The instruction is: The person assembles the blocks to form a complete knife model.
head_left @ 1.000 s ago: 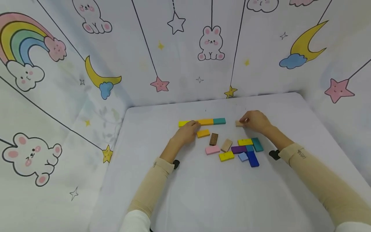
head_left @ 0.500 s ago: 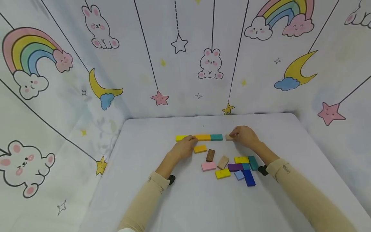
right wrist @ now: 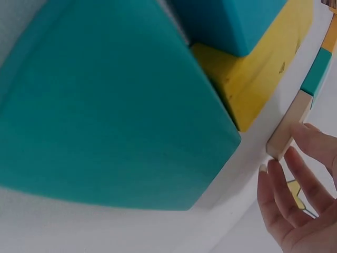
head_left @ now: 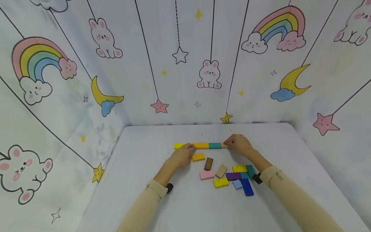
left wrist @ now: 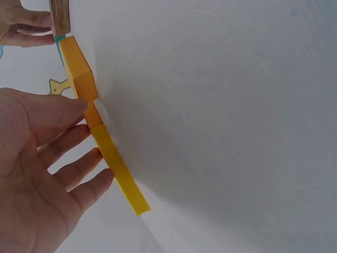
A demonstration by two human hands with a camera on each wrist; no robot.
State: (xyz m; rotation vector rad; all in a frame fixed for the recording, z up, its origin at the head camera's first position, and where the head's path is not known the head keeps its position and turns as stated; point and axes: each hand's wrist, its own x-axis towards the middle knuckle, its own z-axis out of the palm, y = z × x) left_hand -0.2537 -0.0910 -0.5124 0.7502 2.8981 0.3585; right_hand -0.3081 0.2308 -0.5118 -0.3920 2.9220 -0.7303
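Note:
In the head view, a row of blocks runs along the back: yellow [head_left: 178,146], orange [head_left: 202,146], teal [head_left: 214,146]. My right hand [head_left: 240,144] pinches a light wooden block [right wrist: 290,124] at the row's right end; in the right wrist view its far end meets the teal block. My left hand [head_left: 181,156] reaches over the join between the yellow and orange blocks. Its fingers [left wrist: 79,167] are fairly straight, with their tips along the row's edge in the left wrist view. A loose orange block [head_left: 198,157] lies just in front of the row.
Several loose blocks lie nearer: dark brown [head_left: 208,164], light wood [head_left: 221,171], pink [head_left: 207,175], yellow [head_left: 221,183], purple [head_left: 233,176], dark blue [head_left: 247,187] and teal [head_left: 250,171]. They rest on a white table [head_left: 185,206]; a patterned cloth wall [head_left: 139,64] rises behind.
My right hand has brought the light wooden block leftward, closing the gap to the teal block. My left hand stays at the row. The head view has tilted upward.

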